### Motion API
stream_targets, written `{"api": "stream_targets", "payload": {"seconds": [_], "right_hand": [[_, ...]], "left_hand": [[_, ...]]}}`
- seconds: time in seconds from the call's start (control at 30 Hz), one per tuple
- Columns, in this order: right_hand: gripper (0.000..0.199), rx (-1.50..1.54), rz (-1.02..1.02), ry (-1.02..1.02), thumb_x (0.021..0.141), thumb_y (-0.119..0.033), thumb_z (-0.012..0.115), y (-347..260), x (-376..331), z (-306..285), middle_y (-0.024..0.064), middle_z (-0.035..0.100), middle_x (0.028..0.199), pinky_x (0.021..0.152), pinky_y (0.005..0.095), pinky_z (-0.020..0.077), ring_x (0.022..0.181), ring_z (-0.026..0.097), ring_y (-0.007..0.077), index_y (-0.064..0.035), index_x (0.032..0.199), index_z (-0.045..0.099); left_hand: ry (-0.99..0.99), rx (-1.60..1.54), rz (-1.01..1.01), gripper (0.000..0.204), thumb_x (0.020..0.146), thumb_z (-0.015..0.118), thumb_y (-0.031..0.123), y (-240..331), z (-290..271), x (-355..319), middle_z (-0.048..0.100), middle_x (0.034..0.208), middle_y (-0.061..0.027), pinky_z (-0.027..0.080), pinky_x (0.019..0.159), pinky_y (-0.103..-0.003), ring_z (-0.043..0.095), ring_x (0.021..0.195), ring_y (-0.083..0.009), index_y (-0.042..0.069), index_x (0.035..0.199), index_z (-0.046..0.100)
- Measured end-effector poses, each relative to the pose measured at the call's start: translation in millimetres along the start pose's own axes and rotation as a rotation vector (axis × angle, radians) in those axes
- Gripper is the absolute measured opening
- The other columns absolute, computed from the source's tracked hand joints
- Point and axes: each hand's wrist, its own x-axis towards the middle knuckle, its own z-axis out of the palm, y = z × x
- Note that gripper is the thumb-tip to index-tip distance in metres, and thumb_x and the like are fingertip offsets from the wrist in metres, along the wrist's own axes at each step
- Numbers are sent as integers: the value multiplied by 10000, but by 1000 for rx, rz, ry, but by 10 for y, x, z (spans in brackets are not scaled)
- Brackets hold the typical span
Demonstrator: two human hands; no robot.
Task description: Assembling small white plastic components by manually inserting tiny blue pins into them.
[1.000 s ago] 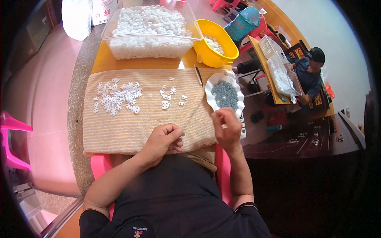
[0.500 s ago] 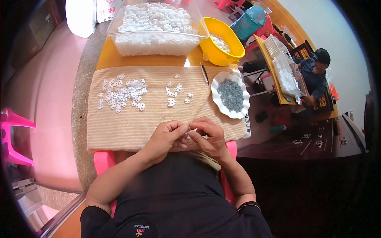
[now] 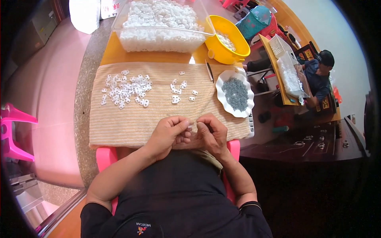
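**Both hands in a fine pinch between the loose white pieces and the grey dish**

Farthest left on my striped tan cloth (image 3: 119, 127), spread over the yellow-brown wooden tabletop (image 3: 119, 56), lies a broad heap of small white plastic pieces with paired holes (image 3: 127, 90). Behind it stands a clear rectangular plastic bin (image 3: 166, 28), filled with pale pieces.

At the cloth's near edge my left hand (image 3: 170, 133) is curled, thumb drawn in against the fingers. Whatever it grips is too small for me to tell. Just beyond it lies a sparse cluster of the same two-holed white pieces (image 3: 178, 91), apart from the heap.

My right hand (image 3: 214, 135) faces the left, its thumb and forefinger brought together in a close pinch; I can't make out what sits there either. The fingertips of the two hands nearly meet.

Past the cluster lies a slim dark-and-pale tool (image 3: 210, 71), with a yellow oval plastic tub (image 3: 222, 55) behind it. Farther right, a white scallop-edged dish (image 3: 238, 114) holds tiny grey pieces (image 3: 235, 93).

I judge the step in hand to be close fingertip work on something tiny; the next move calls for a steady left hold and small, careful right-hand adjustments.
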Motion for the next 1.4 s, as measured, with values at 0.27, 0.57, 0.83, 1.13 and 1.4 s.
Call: {"api": "stream_targets", "payload": {"seconds": [0.27,0.57,0.83,1.13,1.4], "right_hand": [[112,170,114,94,951,-80,557,57,20,-11,50,535,900,559,239,512,603,535,82,31,962,560],[107,185,106,116,957,-68,542,106,20,8,40,529,852,559,242,493,585,528,83,38,947,552],[94,125,100,89,957,-62,540,172,16,3,30,529,813,561,243,501,584,529,77,31,945,552],[70,236,163,103,953,-43,534,77,10,29,22,529,791,561,243,501,579,515,73,24,949,556],[79,213,126,80,951,-49,543,118,16,27,33,532,813,560,240,502,580,517,74,29,949,555]], "left_hand": [[125,-217,140,331,981,516,299,149,-40,15,613,997,-93,530,844,-306,612,896,-166,-5,1095,580],[164,-335,192,524,972,457,462,213,-71,17,600,1105,-151,465,991,-362,588,1066,-245,-21,1158,538],[177,-279,312,544,973,454,467,254,-111,28,594,1141,-143,451,984,-337,554,1119,-215,-16,1213,529],[333,93,507,239,950,570,137,229,-151,68,663,1035,-92,518,837,-284,635,925,-145,2,1146,594],[343,127,549,194,898,629,53,259,-166,63,669,932,-82,553,770,-266,653,842,-138,9,1086,603]]}}
